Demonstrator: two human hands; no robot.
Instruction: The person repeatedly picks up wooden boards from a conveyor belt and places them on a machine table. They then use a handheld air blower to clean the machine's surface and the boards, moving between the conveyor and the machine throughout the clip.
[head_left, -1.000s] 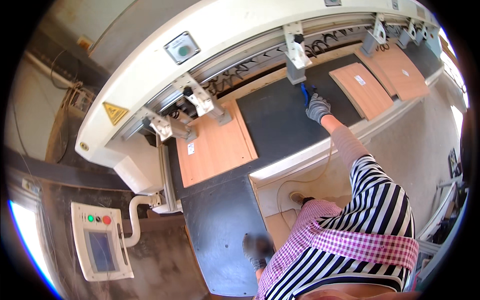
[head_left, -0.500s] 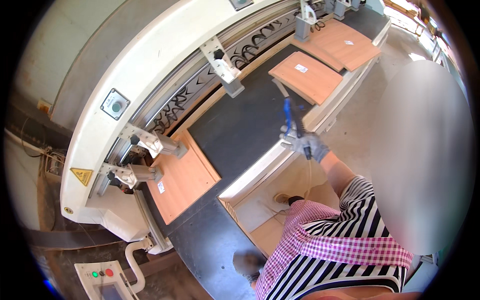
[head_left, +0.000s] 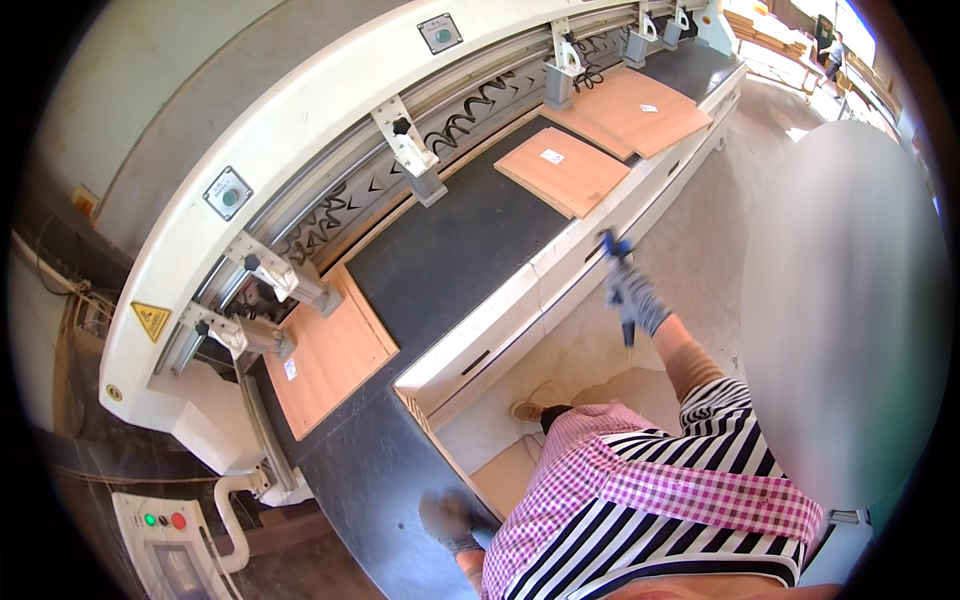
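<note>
My right hand, in a grey striped glove, is closed around a blue and black air blow gun. It is in front of the machine's long side, apart from the panels. My left hand, also gloved, is over the dark tabletop near my body; blur hides its fingers. Nearest to the right hand lies a wood-grain panel with a small white label, on another panel. Two more overlapping panels lie beyond it. At the left, a stack of panels sits under two grey clamp feet.
The white machine's curved beam carries several clamps over the black bed. A control panel with coloured buttons stands at lower left. Far off at upper right, a person is near stacked boards.
My right hand has drawn the air blow gun back from above the bed to in front of its edge. My left hand has shifted left over the tabletop. The view has turned slightly.
</note>
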